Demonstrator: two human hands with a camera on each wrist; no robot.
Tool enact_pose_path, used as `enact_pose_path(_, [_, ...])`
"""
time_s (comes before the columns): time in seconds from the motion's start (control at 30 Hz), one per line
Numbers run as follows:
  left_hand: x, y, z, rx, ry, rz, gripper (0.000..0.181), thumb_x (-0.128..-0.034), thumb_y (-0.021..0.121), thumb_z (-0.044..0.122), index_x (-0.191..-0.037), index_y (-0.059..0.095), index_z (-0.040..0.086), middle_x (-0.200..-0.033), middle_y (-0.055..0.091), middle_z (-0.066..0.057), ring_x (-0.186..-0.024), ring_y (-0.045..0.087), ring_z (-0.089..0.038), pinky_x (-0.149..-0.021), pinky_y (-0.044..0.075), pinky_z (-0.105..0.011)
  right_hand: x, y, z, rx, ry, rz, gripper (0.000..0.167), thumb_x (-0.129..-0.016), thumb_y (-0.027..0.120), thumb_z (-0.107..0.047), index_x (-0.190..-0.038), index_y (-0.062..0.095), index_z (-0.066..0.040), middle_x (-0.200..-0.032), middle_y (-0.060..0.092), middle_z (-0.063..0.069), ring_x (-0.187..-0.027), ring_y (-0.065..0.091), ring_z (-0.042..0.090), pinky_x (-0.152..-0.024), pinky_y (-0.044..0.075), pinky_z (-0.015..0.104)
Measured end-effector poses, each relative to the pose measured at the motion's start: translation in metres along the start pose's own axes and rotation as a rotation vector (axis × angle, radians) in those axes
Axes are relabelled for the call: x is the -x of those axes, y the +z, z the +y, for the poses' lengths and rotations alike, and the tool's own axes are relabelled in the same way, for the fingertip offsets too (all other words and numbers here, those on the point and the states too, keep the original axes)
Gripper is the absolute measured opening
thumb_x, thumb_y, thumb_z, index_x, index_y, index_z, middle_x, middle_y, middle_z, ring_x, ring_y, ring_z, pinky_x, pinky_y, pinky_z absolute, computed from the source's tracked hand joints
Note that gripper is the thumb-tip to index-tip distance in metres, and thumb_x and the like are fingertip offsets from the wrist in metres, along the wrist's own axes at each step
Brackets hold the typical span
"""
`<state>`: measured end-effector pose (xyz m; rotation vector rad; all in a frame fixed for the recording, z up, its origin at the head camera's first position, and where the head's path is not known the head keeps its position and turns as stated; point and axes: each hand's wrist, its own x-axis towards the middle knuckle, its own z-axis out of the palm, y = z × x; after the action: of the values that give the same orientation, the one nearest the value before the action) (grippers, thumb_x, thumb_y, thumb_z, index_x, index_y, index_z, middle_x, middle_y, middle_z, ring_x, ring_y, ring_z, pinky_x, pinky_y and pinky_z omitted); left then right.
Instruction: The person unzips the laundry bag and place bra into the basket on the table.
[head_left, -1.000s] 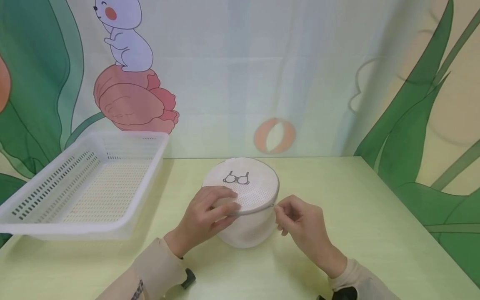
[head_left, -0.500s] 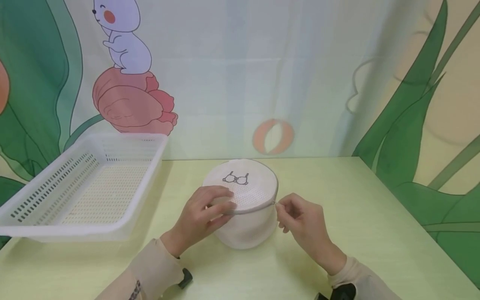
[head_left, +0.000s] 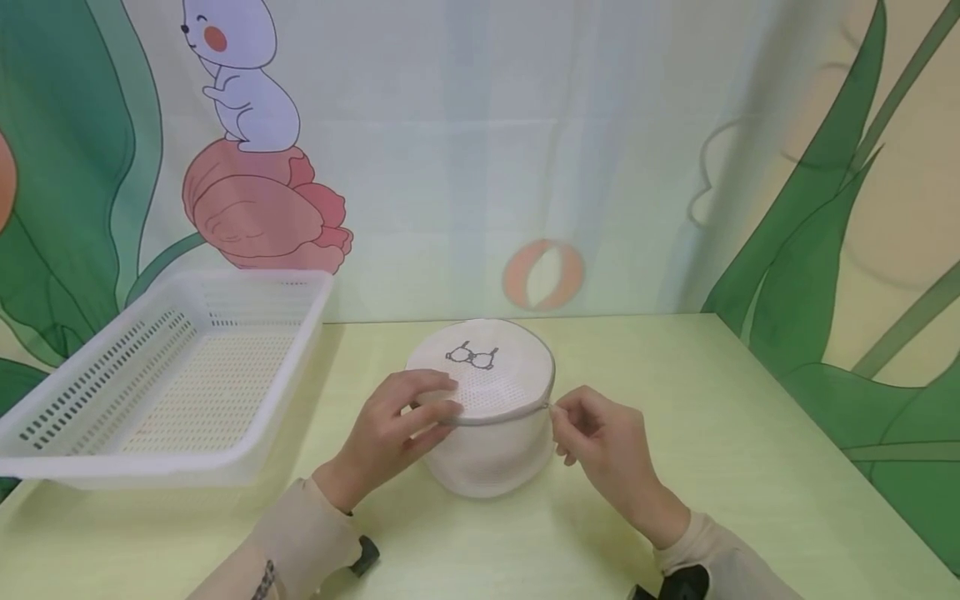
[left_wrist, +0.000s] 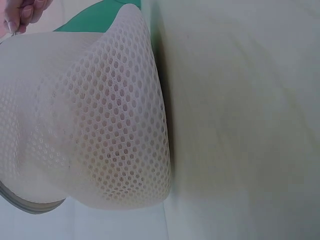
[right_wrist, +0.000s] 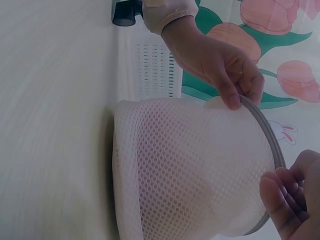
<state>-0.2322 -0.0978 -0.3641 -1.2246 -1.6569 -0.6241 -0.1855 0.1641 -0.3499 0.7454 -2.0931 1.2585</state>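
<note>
A white round mesh laundry bag (head_left: 487, 462) stands upright on the table, with a bra drawing on its lid. A grey zipper (right_wrist: 268, 131) rings the lid's edge. My left hand (head_left: 397, 421) grips the left front of this rim, thumb below and fingers over the lid; the right wrist view shows this pinch from the side. At the rim's right front, my right hand (head_left: 603, 446) pinches the small zipper pull (head_left: 546, 406) between thumb and curled index finger. In the left wrist view the bag's mesh side (left_wrist: 117, 120) fills much of the picture, with the right hand's fingertips (left_wrist: 25, 15) at the top left.
A white plastic basket (head_left: 288, 387) with slotted walls stands on the left of the pale yellow-green table (head_left: 675, 358). A printed curtain (head_left: 420, 167) with a rabbit and plants hangs behind the table. Table surface extends to the right of the bag.
My left hand has slid a little to the left along the bag's rim. The right hand keeps its pinch at the zipper pull, almost unmoved. The head view has shifted slightly.
</note>
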Motion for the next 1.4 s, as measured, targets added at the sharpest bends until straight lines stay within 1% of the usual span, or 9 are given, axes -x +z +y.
enact_pose_path(0.27, [0.0,-0.001,-0.003,-0.004,-0.003,0.034,0.017,-0.0979,0.056,0.025,-0.095,0.066,0.011,-0.104,0.065,-0.012,-0.093,0.062,-0.027,-0.079,0.05,-0.037,0.0,0.0,0.0,-0.005,-0.005,0.002,0.017,-0.083,0.064,0.009,-0.078,0.061,-0.007,-0.06,0.059,-0.003,-0.046,0.054,0.005,-0.042,0.047,0.017])
enact_pose_path(0.43, [0.002,-0.002,-0.005,-0.012,-0.023,0.012,0.019,-0.0983,0.055,0.026,-0.095,0.066,0.011,-0.105,0.065,-0.012,-0.093,0.061,-0.027,-0.079,0.05,-0.036,0.0,0.0,0.0,-0.002,-0.013,0.007,0.017,-0.082,0.064,0.01,-0.078,0.061,-0.007,-0.06,0.059,-0.003,-0.046,0.054,0.005,-0.042,0.047,0.017])
enact_pose_path(0.53, [0.003,-0.003,-0.006,-0.011,-0.034,0.013,0.019,-0.0985,0.055,0.026,-0.095,0.067,0.011,-0.105,0.065,-0.012,-0.093,0.061,-0.027,-0.079,0.05,-0.035,0.0,-0.001,0.0,0.002,-0.013,0.008,0.017,-0.082,0.064,0.01,-0.078,0.061,-0.007,-0.06,0.059,-0.003,-0.046,0.054,0.005,-0.041,0.047,0.016])
enact_pose_path(0.67, [0.002,-0.002,-0.007,-0.008,-0.023,0.031,0.018,-0.0985,0.055,0.024,-0.096,0.067,0.011,-0.104,0.065,-0.012,-0.092,0.061,-0.027,-0.077,0.049,-0.034,0.0,-0.001,-0.001,0.007,-0.013,0.008,0.017,-0.082,0.064,0.009,-0.078,0.061,-0.007,-0.06,0.059,-0.003,-0.046,0.054,0.005,-0.041,0.047,0.016])
enact_pose_path(0.83, [0.002,-0.003,-0.008,-0.011,-0.02,0.025,0.018,-0.0986,0.055,0.024,-0.096,0.067,0.011,-0.104,0.064,-0.013,-0.092,0.06,-0.028,-0.078,0.049,-0.035,-0.001,-0.002,-0.001,0.013,-0.013,0.008,0.017,-0.083,0.064,0.009,-0.078,0.061,-0.007,-0.059,0.059,-0.003,-0.046,0.054,0.004,-0.042,0.047,0.016])
enact_pose_path(1.0, [0.002,-0.003,-0.008,-0.014,-0.021,0.025,0.017,-0.0985,0.055,0.023,-0.096,0.067,0.011,-0.104,0.064,-0.012,-0.092,0.06,-0.027,-0.078,0.049,-0.035,-0.002,-0.002,-0.002,0.023,0.016,0.01,0.017,-0.083,0.064,0.008,-0.078,0.061,-0.007,-0.06,0.059,-0.004,-0.047,0.054,0.004,-0.041,0.047,0.017])
enact_pose_path(1.17, [0.003,-0.004,-0.01,-0.012,-0.028,0.035,0.017,-0.098,0.056,0.023,-0.095,0.067,0.011,-0.103,0.065,-0.013,-0.09,0.06,-0.027,-0.078,0.05,-0.035,-0.002,-0.001,-0.002,0.01,0.055,0.011,0.016,-0.084,0.064,0.007,-0.078,0.061,-0.007,-0.06,0.059,-0.004,-0.046,0.054,0.004,-0.041,0.047,0.018])
enact_pose_path(1.27, [0.003,-0.004,-0.011,-0.018,-0.041,0.022,0.017,-0.098,0.055,0.022,-0.097,0.067,0.01,-0.104,0.064,-0.013,-0.092,0.061,-0.028,-0.08,0.05,-0.037,-0.001,0.0,-0.002,-0.002,0.051,0.01,0.015,-0.084,0.064,0.007,-0.078,0.061,-0.006,-0.06,0.059,-0.003,-0.046,0.054,0.004,-0.04,0.047,0.019])
enact_pose_path(1.4, [0.005,-0.004,-0.012,-0.036,-0.062,-0.036,0.018,-0.097,0.054,0.021,-0.102,0.066,0.009,-0.107,0.064,-0.014,-0.098,0.061,-0.029,-0.085,0.051,-0.04,-0.001,0.001,-0.003,-0.002,0.046,0.014,0.015,-0.084,0.064,0.008,-0.079,0.061,-0.006,-0.06,0.059,-0.003,-0.047,0.054,0.004,-0.04,0.047,0.018])
